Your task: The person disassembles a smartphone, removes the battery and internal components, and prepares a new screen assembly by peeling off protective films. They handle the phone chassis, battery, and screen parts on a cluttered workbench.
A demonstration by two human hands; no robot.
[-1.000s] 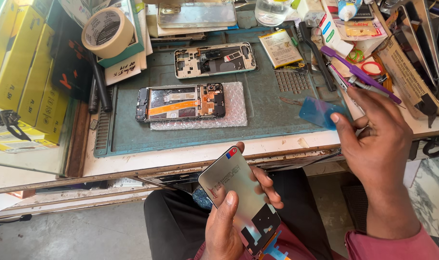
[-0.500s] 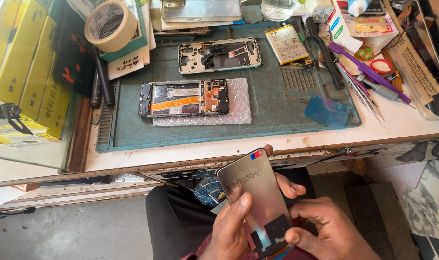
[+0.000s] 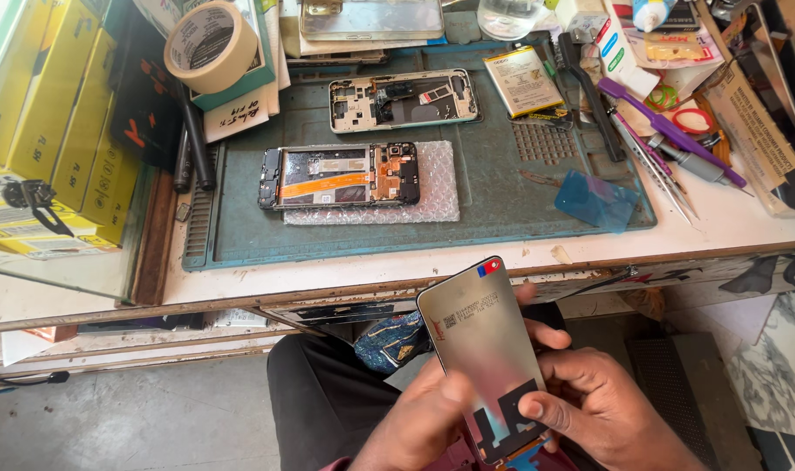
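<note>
Both hands hold a phone display panel (image 3: pixel 483 338) over my lap, its silvery back up, with a red and blue tab at the top corner. My left hand (image 3: pixel 419 417) grips its left edge, thumb on the panel. My right hand (image 3: pixel 589 397) holds the lower right, fingertips near the dark flex cable at the bottom. On the green work mat (image 3: pixel 502 209) an opened phone body (image 3: pixel 338 175) lies on bubble wrap, with a second phone frame (image 3: pixel 404 98) behind it.
A phone battery (image 3: pixel 524 82), tweezers and purple tools (image 3: pixel 668 131) lie at the mat's right. A blue film piece (image 3: pixel 594 201) sits near the front right. A tape roll (image 3: pixel 211 45) and yellow boxes (image 3: pixel 57 131) stand left.
My right hand has come down from the blue film on the bench and now holds the panel's lower right. The panel has stayed over my lap.
</note>
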